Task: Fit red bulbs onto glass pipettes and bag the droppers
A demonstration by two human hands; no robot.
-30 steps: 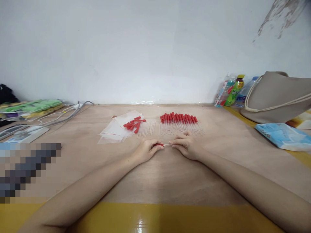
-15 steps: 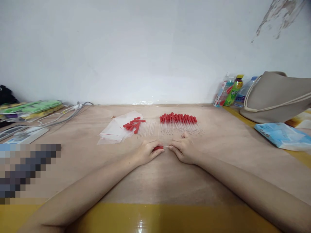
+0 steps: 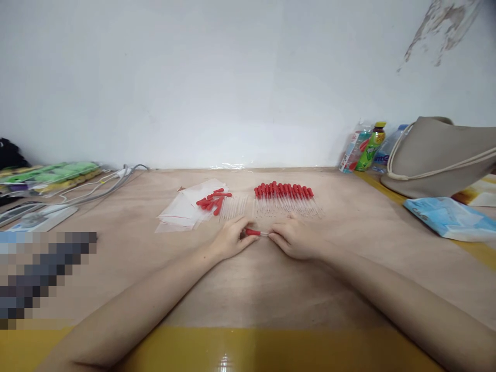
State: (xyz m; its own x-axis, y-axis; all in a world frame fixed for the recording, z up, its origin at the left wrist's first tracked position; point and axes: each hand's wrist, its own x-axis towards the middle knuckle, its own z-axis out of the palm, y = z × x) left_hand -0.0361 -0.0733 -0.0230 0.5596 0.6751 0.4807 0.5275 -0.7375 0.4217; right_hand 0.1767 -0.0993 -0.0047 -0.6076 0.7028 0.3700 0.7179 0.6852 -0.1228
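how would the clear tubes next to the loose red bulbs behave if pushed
The clear tubes look very thin, so they are probably light and perhaps fragile. They appear straight, suggesting stiffness. Lying side by side on the table, they may roll or scatter.

The red bulb (image 3: 253, 232) is a small, smooth, glossy-looking piece, lying nearly level and crosswise, its left end tucked between the thumb and fingers of the left hand (image 3: 232, 236). From its right end runs a thin clear tube (image 3: 264, 234), in line with it, only a short length showing (I can't make out from here how far it sits inside the red) before the right hand's (image 3: 290, 238) fingertips cover the rest.
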